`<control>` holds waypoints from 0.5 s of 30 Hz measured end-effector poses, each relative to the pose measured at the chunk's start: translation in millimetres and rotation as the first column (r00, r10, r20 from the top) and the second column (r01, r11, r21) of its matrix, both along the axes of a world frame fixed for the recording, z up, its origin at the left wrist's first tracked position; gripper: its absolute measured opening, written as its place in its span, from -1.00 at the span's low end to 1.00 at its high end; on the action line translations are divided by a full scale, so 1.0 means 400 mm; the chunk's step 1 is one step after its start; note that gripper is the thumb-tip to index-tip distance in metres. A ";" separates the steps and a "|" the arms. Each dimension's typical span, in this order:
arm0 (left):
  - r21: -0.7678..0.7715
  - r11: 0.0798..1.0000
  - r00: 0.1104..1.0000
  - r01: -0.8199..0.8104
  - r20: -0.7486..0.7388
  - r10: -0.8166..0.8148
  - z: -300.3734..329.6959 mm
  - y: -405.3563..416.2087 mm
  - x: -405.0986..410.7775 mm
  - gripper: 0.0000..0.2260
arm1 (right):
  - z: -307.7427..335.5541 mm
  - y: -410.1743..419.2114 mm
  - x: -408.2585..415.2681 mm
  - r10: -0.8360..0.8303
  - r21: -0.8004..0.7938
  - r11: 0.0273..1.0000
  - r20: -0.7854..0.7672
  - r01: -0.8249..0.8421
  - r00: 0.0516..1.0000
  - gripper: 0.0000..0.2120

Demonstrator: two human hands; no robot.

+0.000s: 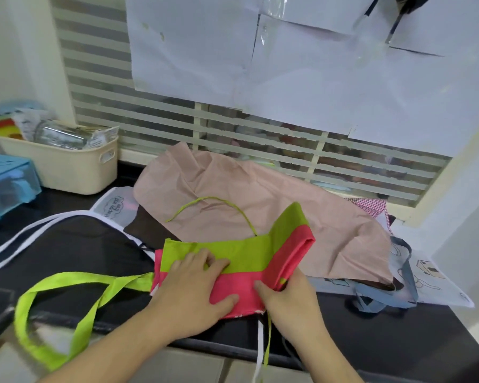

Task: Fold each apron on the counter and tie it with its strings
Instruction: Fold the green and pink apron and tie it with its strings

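I see 2 bare hands working a partly folded pink and lime-green fabric apron (246, 261) lying at the near edge of the dark tabletop (371, 327), on top of other cloth. My left hand (197, 288) lies flat with straight fingers pressed on the fold, apparently to pin the layers so they do not slip. My right hand (285, 294) pinches the apron's right end, which stands raised and rolled, likely being turned inward for the next fold. The hands sit close together, not touching. A wide lime-green strap (75, 308) loops off to the left and over the tabletop's edge; a thin lime-green string (219, 201) arcs across a crumpled beige cloth apron (260, 194) behind. Tying is not yet begun. A cream plastic basket (67, 164) stands at the back left.
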State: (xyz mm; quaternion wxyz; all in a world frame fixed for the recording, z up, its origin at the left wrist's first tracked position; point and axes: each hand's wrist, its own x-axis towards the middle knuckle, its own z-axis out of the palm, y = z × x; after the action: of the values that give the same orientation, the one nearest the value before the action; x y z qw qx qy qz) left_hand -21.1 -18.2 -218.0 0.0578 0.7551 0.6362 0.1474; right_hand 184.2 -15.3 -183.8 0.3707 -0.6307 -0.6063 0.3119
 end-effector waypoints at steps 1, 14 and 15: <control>-0.006 1.000 1.000 0.012 0.006 -0.012 -0.004 0.002 -0.004 -0.27 | -0.011 0.002 -0.008 -0.005 -0.001 1.000 0.050 0.005 0.999 -0.91; -0.133 0.990 0.083 0.053 0.988 0.128 0.044 -0.010 -0.071 -0.45 | -0.035 -0.028 -0.102 0.090 0.116 0.915 0.875 -0.387 0.475 -0.19; -0.156 0.986 0.080 0.061 0.985 0.151 0.054 -0.011 -0.075 -0.53 | -0.032 -0.028 -0.109 0.093 0.094 0.924 0.885 -0.371 0.457 -0.15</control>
State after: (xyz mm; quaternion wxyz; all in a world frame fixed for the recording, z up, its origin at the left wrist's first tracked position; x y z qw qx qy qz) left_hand -50.9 -22.7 -196.4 0.5280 0.4276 0.4604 0.5713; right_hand 140.8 -26.4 -196.6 0.0515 -0.5532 -0.8269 -0.0870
